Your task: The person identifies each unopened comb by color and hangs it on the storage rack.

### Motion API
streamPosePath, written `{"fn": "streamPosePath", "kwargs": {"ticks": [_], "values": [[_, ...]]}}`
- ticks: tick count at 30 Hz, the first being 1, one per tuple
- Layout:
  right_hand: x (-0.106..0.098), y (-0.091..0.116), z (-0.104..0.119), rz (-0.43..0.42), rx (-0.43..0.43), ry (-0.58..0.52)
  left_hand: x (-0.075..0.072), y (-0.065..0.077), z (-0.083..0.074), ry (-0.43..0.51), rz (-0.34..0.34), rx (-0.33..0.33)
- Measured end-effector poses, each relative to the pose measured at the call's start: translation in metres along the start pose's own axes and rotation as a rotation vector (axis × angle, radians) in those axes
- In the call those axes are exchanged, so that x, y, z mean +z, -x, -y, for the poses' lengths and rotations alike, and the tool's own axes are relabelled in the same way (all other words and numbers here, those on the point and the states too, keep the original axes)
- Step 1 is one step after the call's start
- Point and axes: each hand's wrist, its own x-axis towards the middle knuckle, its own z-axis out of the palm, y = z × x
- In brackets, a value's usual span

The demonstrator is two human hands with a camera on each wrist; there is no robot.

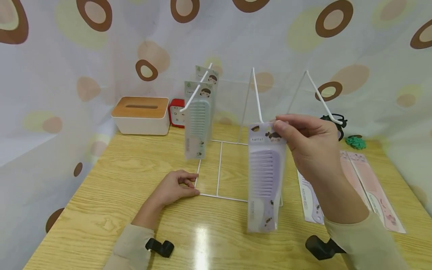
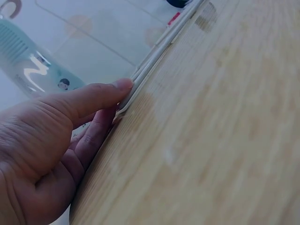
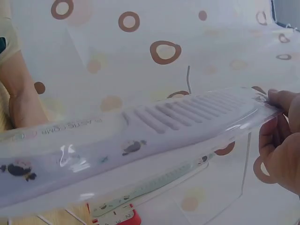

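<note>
My right hand (image 1: 312,150) pinches the top right corner of a clear-packaged purple comb (image 1: 264,176), which hangs upright. The package's top edge is at the tip of the middle hook (image 1: 257,97); whether the hook passes through it I cannot tell. Low on the left, my left hand (image 1: 175,185) pinches the front left corner of the white wire rack (image 1: 219,168) between thumb and finger, as the left wrist view also shows. Packaged green combs (image 1: 198,123) hang one behind another on the left hook (image 1: 190,99). Nothing hangs on the right hook (image 1: 322,96).
On the table's right lie a packaged purple comb (image 1: 308,198) and pink packages (image 1: 378,187), partly behind my right forearm. Farther back are a green scrunchie-like item (image 1: 356,142) and a black object (image 1: 341,131). A tissue box (image 1: 141,123) and red clock (image 1: 176,102) stand back left.
</note>
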Motion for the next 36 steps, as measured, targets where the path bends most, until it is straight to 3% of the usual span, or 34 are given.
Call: {"fn": "streamPosePath", "kwargs": {"ticks": [7, 15, 21, 27, 31, 36], "values": [[0.006, -0.009, -0.005, -0.033, 0.058, -0.023, 0.000, -0.002, 0.002, 0.002, -0.009, 0.011], [0.002, -0.028, -0.016, -0.140, 0.138, 0.164, 0.000, -0.003, 0.001, -0.003, -0.003, 0.001], [-0.012, -0.067, -0.038, -0.212, 0.243, 0.078, 0.001, -0.002, 0.001, 0.010, -0.003, -0.029], [-0.027, -0.109, -0.055, -0.268, 0.282, 0.008, 0.001, 0.000, -0.002, 0.008, -0.001, -0.014], [-0.033, -0.121, -0.059, -0.296, 0.314, -0.004, 0.002, -0.001, -0.002, 0.015, 0.005, -0.008], [-0.040, -0.121, -0.063, -0.274, 0.328, -0.019, 0.001, -0.001, 0.001, 0.011, 0.006, -0.019]]}}
